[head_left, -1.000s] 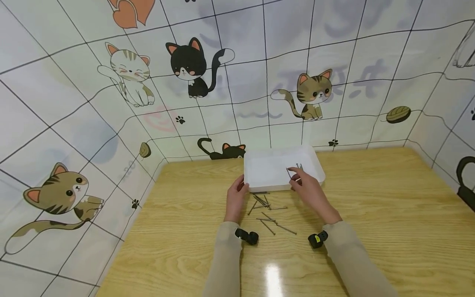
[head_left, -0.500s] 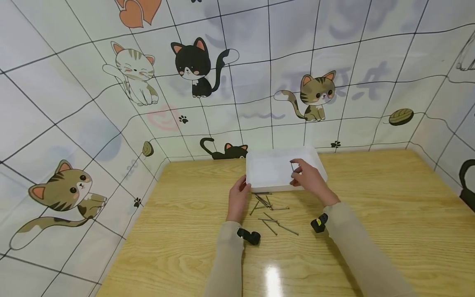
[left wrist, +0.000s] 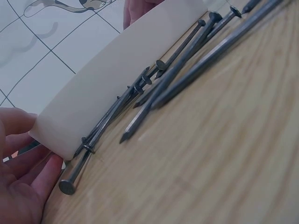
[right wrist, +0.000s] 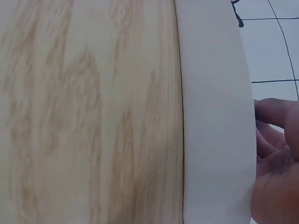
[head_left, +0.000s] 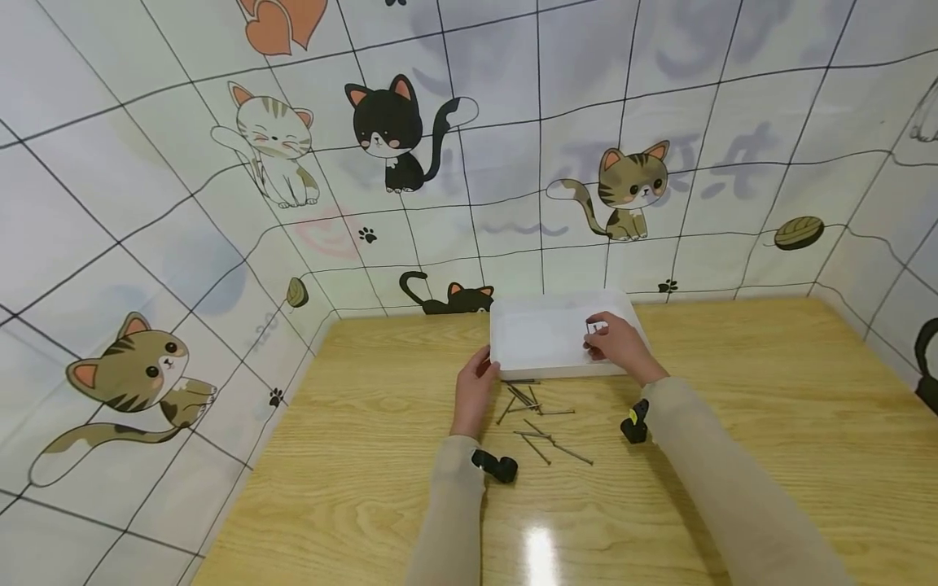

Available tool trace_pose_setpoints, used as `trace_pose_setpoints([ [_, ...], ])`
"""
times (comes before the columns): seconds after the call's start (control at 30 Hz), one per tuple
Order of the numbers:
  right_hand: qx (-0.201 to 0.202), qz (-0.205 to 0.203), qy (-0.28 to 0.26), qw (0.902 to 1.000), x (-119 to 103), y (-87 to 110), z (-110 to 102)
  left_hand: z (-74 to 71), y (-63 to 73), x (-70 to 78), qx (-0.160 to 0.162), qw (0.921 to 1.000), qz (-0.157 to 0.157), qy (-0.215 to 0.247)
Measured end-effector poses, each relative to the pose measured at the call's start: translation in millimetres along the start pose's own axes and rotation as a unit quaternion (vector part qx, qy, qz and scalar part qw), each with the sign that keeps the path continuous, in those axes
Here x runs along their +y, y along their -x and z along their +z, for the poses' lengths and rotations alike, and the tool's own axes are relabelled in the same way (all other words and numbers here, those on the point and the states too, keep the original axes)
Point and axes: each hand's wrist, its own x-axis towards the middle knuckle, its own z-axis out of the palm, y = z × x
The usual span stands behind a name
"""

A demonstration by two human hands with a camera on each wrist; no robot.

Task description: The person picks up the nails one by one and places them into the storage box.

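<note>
Nails [left wrist: 168, 79] loose on the bench [head_left: 366, 456] before the white tray [head_left: 550, 373]; one nail [head_left: 587, 330] apparently pinched in the right hand [head_left: 621, 346], over the tray. Left hand [head_left: 475, 395] curled at the near left corner, presumably for steadying. Lower fully before letting go, to avoid bouncing.

"What surrounds the pale, wood-grained tabletop [head_left: 344, 488]?"
"White walls [head_left: 506, 171] with black grid lines, behind and on both sides."
"Any pictures on them?"
"A black-and-white cartoon cat [head_left: 387, 126], brown-striped cartoon cats [head_left: 632, 175], orange hearts [head_left: 271, 37] above, dark paw prints [head_left: 368, 235]."
"And the light?"
"A bright white reflection [head_left: 541, 553] gleams on the wood."
</note>
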Motion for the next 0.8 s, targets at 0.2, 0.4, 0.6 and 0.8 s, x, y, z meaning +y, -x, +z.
trace_pose_setpoints([
  [0.2, 0.032, -0.011, 0.015, 0.9993, 2, -6.9, -2, 0.8, -0.6, -0.2, 0.000, 1.0000, 0.002, -0.004],
  [0.4, 0.050, -0.008, 0.053, 0.9973, 9, -8.6, 2, 1.6, 2.9, 1.1, 0.002, 1.0000, -0.002, -0.005],
  [0.6, 0.059, -0.006, 0.108, 0.9924, 8, -8.3, 6, 1.0, 3.1, 0.9, 0.006, 0.9999, -0.003, -0.013],
  [0.8, 0.063, -0.008, 0.162, 0.9847, 4, -4.3, 8, 0.0, 3.5, 6.6, -0.004, 0.9999, -0.009, -0.005],
])
